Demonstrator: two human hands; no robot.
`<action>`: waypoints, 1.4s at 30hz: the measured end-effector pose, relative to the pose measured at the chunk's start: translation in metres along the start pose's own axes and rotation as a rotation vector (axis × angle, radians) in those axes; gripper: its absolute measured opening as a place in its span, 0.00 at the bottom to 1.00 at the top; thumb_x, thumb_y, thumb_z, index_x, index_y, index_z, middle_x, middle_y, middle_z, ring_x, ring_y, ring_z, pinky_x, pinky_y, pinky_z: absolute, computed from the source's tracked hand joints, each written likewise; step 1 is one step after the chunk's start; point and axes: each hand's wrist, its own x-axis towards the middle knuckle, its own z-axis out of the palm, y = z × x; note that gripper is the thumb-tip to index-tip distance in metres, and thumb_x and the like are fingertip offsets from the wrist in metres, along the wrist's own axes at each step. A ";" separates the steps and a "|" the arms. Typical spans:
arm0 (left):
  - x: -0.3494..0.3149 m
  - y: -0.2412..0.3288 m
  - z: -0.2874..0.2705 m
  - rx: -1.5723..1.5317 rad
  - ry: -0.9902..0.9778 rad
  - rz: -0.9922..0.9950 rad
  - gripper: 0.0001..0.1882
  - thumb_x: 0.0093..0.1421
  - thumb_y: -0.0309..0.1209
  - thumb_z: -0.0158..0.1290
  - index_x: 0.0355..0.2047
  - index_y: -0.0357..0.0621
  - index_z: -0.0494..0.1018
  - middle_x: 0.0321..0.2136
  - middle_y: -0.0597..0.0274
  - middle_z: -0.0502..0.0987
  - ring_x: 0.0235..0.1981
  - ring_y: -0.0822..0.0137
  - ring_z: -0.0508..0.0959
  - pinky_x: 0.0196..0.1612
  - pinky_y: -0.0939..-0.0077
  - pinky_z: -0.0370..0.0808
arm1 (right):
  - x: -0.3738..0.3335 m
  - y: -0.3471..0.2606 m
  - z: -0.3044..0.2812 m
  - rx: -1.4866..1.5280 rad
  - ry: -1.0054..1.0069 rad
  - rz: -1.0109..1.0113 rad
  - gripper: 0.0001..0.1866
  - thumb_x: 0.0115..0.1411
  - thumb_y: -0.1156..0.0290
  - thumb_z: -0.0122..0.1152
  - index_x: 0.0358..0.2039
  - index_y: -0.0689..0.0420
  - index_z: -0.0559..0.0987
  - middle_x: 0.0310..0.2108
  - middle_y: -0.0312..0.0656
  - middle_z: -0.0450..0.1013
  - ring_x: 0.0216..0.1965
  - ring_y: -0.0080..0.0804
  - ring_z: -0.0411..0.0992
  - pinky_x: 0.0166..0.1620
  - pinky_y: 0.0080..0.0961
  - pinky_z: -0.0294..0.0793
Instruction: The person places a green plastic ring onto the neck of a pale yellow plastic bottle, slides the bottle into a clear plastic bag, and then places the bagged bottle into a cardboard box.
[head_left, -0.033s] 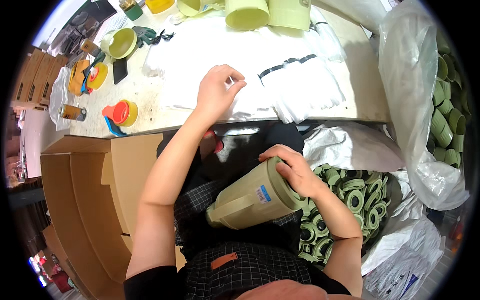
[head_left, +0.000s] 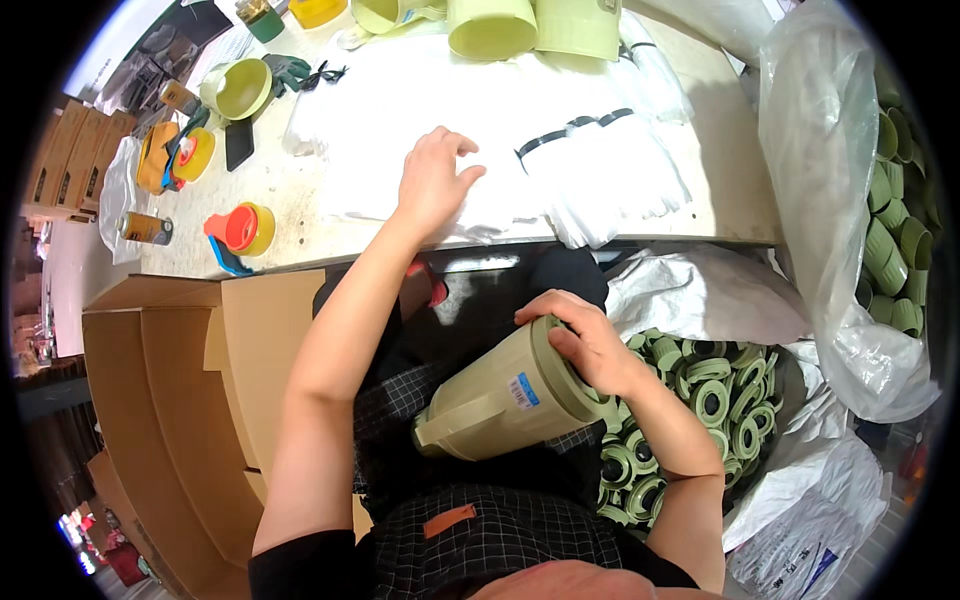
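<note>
My left hand (head_left: pixel 432 182) rests over a stack of thin white plastic bags (head_left: pixel 370 120) on the table, thumb and fingers apart and holding nothing visible. On my lap lies a tilted olive-green plastic pitcher (head_left: pixel 490 400), its handle facing up and a small blue-and-white label near its wide end. Wrapped over that wide, lidded end is my right hand (head_left: pixel 590 345), closed on it. To the right of the bag stack sits a bundle of white bags (head_left: pixel 610 180) with a black band around it.
An open cardboard box (head_left: pixel 190 420) stands left of my legs. Several green ring-shaped lids (head_left: pixel 710 400) fill a sack at my right. Green containers (head_left: pixel 580 30) stand at the table's back. A yellow-and-red tape roll (head_left: pixel 250 230) and a dark phone (head_left: pixel 239 143) lie at left.
My left hand has shifted slightly left over the white bags, and its thumb and fingers look a little farther apart. The pitcher and my right hand have barely moved.
</note>
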 end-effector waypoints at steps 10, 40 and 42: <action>0.037 -0.034 0.008 -0.151 0.003 -0.314 0.16 0.66 0.36 0.50 0.32 0.35 0.79 0.29 0.51 0.82 0.31 0.56 0.81 0.40 0.64 0.76 | 0.020 0.016 -0.009 0.536 0.033 0.377 0.11 0.68 0.70 0.58 0.45 0.63 0.79 0.40 0.39 0.79 0.43 0.22 0.74 0.49 0.23 0.74; -0.186 0.138 -0.090 -0.228 -0.186 0.154 0.27 0.42 0.31 0.73 0.42 0.44 0.73 0.35 0.57 0.70 0.33 0.56 0.77 0.33 0.64 0.74 | -0.097 0.053 0.090 -0.328 1.000 -0.139 0.12 0.71 0.65 0.48 0.46 0.60 0.72 0.41 0.39 0.70 0.43 0.27 0.68 0.48 0.28 0.69; -0.213 0.139 -0.107 -0.063 -0.125 0.102 0.33 0.39 0.32 0.73 0.47 0.46 0.72 0.37 0.56 0.71 0.37 0.52 0.78 0.35 0.60 0.75 | -0.094 0.051 0.119 0.139 0.887 0.107 0.16 0.70 0.63 0.51 0.49 0.61 0.72 0.46 0.44 0.73 0.47 0.36 0.72 0.50 0.33 0.71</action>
